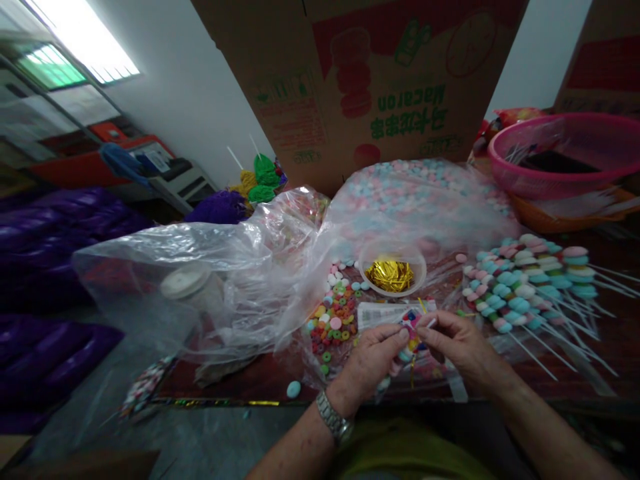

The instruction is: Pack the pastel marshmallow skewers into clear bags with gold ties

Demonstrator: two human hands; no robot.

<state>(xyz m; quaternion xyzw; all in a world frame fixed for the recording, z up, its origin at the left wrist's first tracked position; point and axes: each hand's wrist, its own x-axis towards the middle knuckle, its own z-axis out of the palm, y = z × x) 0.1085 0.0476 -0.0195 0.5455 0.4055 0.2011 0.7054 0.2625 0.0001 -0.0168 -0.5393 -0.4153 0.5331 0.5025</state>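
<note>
L hand (377, 348) grasping small multicoloured plastic wrapper (413, 343), R hand (463, 343) pinching slim white piece (432, 323) (form unclear), both just nearside of round translucent plastic tub (421, 268) w/ shiny gold strips (390, 275).

Box (285, 73): far middle, cardboard, with red patches and green print, the word "Macaron" upside down.
Second box (605, 70): far right, partly cut off, also red-printed.
Basket (525, 179): right, far side of the counter, pink, a dark flat thing (565, 163) in it.
Tray (543, 217): orange, below the basket.
Sacks (55, 230): left, shiny purple, one more nearer.
Bundles (267, 172): far, left of the first box, green, yellow and purple.
Cloth (120, 161): far left, blue.
Window (107, 40): far left, bright, barred.
Wall (185, 80): white.
Floor (210, 440): near left, grey.
</note>
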